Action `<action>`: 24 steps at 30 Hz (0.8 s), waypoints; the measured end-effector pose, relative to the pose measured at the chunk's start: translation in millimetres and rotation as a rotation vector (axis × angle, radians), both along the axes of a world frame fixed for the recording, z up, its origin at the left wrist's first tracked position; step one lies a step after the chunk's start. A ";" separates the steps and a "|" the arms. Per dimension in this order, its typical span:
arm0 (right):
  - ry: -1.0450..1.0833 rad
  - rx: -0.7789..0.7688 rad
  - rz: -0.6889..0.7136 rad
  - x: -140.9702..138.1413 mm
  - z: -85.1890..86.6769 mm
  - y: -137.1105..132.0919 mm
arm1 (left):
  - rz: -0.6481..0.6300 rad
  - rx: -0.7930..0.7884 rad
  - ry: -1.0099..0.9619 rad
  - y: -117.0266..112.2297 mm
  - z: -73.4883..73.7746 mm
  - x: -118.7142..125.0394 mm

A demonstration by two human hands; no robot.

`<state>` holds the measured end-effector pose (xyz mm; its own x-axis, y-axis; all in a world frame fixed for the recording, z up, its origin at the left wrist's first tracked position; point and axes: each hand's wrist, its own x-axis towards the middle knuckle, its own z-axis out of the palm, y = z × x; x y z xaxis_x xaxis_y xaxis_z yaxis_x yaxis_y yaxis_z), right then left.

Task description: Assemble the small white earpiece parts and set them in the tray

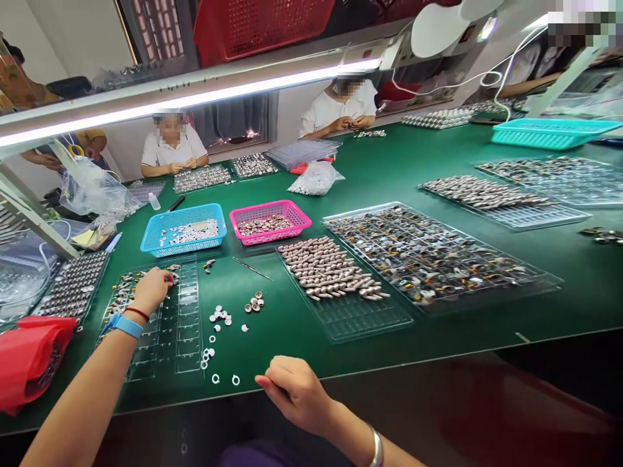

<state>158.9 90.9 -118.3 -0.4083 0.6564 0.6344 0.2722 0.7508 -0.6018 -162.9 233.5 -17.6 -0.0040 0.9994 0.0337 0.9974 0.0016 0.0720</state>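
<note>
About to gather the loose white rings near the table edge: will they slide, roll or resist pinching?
Likely very light: the white rings look tiny beside the right hand. Lying flat on the green mat, they should slide rather than roll. Thin and low, they may be fiddly to pinch.

One blue basket (pixel 182 245), one pink basket (pixel 270 236), one teal basket (pixel 549 138), one red basket (pixel 263 26), two hands: left hand (pixel 153 290), right hand (pixel 296 390).
</note>
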 end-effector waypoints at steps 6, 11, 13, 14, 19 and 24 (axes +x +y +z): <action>0.193 -0.470 0.002 0.1 26.2 14.8 | -0.284 0.210 -0.108 -41.5 18.6 25.7; 0.347 -0.872 0.353 -12.0 51.4 24.5 | -0.716 0.248 -0.215 -119.5 18.4 79.9; 0.400 -0.987 0.480 -14.9 54.8 21.5 | -0.782 0.303 -0.255 -143.0 14.6 96.2; 0.448 -1.030 0.516 -15.3 55.3 18.7 | -0.798 0.332 -0.283 -151.3 11.8 102.2; 0.696 -1.126 0.521 -11.2 53.0 -0.6 | -0.517 0.423 -0.618 -173.1 -7.5 125.5; 0.773 -1.040 0.399 -10.3 45.2 -22.6 | -0.047 -0.082 -1.318 -192.1 -18.7 152.6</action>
